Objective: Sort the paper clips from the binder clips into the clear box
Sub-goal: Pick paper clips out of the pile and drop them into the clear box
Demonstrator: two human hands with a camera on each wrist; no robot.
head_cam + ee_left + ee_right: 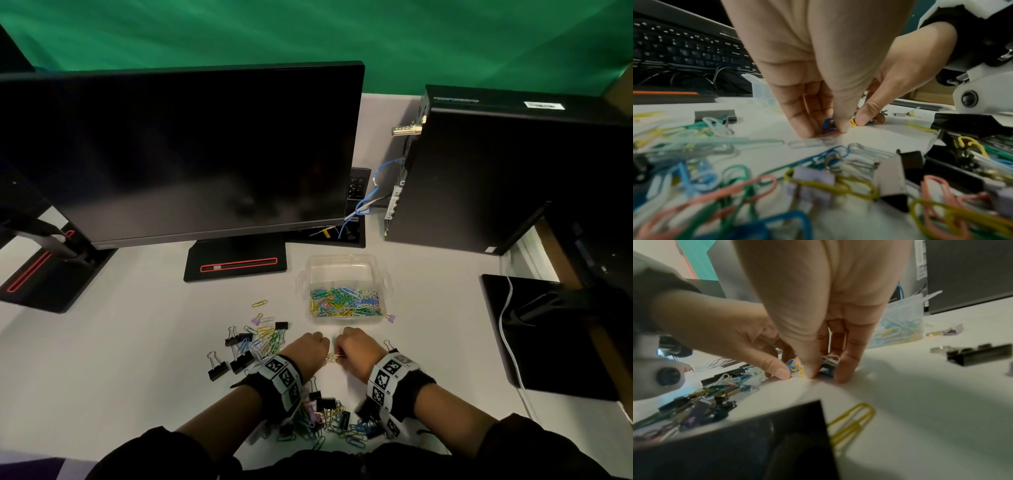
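Note:
The clear box stands behind my hands, with several coloured paper clips in its near half. Both hands meet on the desk over a small tangle of clips. My left hand pinches a blue paper clip between thumb and fingers. My right hand pinches blue and white clips at its fingertips. A yellow clip lies at the right thumb. Mixed piles of paper clips and black binder clips lie to the left and under my wrists.
A purple binder clip lies against the box's right corner. A dark monitor on its stand fills the back. A computer tower stands at the right, a black pad with a white cable in front of it.

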